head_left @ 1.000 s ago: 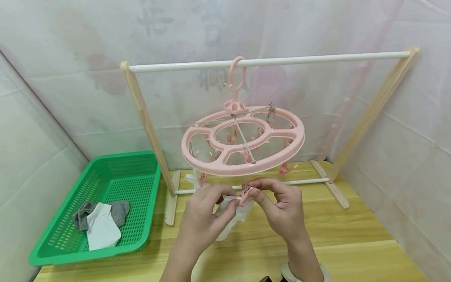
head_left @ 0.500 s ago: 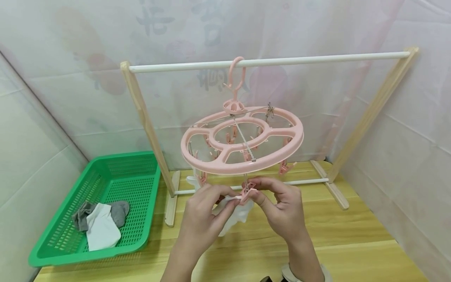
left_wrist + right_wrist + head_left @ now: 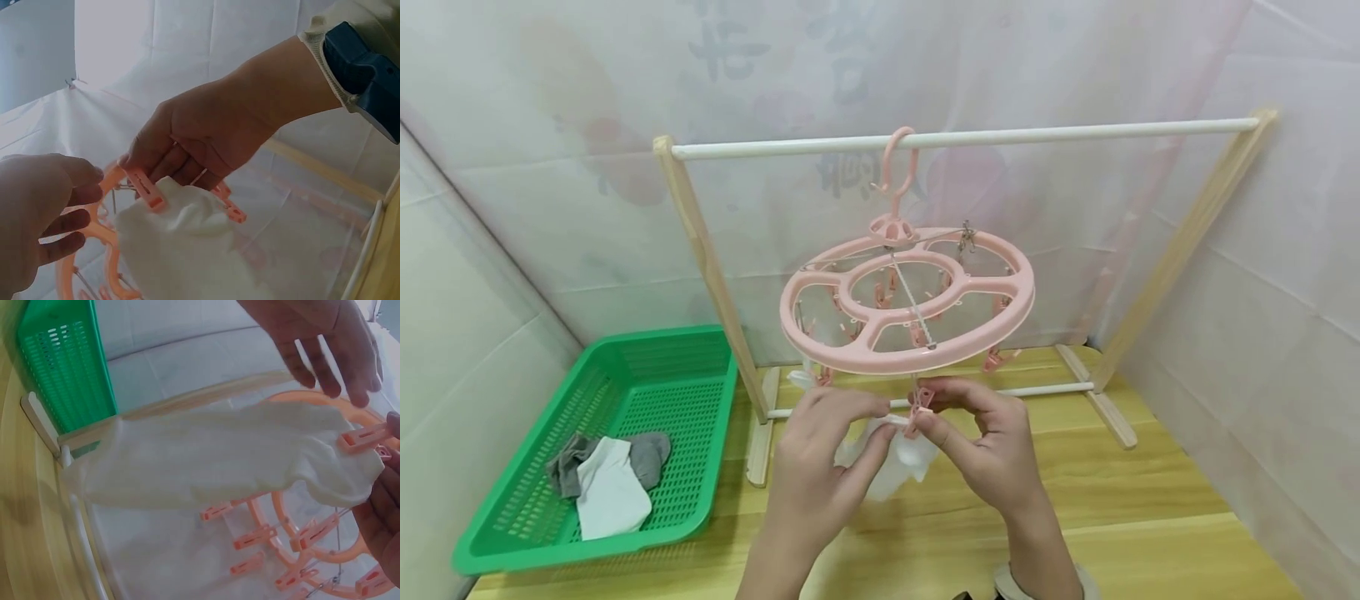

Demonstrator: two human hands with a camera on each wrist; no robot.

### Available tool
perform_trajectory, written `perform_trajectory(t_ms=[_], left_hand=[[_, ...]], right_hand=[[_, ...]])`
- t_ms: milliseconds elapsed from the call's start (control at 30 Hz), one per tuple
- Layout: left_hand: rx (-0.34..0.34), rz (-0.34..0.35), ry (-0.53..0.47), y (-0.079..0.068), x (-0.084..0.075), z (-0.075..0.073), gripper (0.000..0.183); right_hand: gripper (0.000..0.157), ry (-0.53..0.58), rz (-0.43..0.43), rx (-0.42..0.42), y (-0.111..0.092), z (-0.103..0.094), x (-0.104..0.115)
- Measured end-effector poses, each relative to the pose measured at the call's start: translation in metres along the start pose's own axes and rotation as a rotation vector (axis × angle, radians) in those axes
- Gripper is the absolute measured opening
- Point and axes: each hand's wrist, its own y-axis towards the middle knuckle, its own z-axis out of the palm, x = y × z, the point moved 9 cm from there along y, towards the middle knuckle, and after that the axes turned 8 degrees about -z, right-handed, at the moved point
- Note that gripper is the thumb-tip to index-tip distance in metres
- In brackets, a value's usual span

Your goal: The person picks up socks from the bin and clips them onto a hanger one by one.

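Observation:
My right hand [image 3: 992,442] pinches a pink clothespin [image 3: 917,419] between thumb and fingers, below the front rim of a round pink drying hanger [image 3: 895,362]. The clothespin's jaws sit over the edge of a white sock [image 3: 206,453], which hangs down at full length in the right wrist view. My left hand [image 3: 816,458] is beside the sock's left edge. Both wrist views show the left hand [image 3: 28,212] apart from the cloth, its fingers loosely extended and holding nothing.
The hanger hooks over the white bar [image 3: 1037,136] of a wooden-legged rack. More clothespins [image 3: 997,360] dangle around it; another white cloth [image 3: 801,379] hangs at its left. A green basket [image 3: 711,467] at the left holds a white sock [image 3: 613,492] and grey ones [image 3: 650,457].
The left fingers have come off the sock and moved slightly left. The right hand keeps its grip on the clothespin. The head view has shifted a little.

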Motion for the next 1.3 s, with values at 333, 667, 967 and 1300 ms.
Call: perform_trajectory(t_ms=[333, 667, 967, 1300], left_hand=[[-0.151, 0.108, 0.097, 0.010, -0.018, -0.016, 0.013], [0.057, -0.033, 0.254, 0.006, 0.005, 0.008, 0.044], [0.013, -0.034, 0.225, 0.008, 0.009, 0.008, 0.029], [-0.011, -0.042, 0.200, 0.010, 0.013, 0.003, 0.028]], right_hand=[[0.028, -0.026, 0.172, 0.067, -0.005, 0.010, -0.014], [0.028, -0.053, 0.184, 0.108, -0.008, 0.014, -0.016], [0.024, -0.095, 0.207, 0.149, -0.007, 0.015, -0.017], [0.007, -0.306, -0.144, -0.049, 0.011, -0.029, 0.023]])
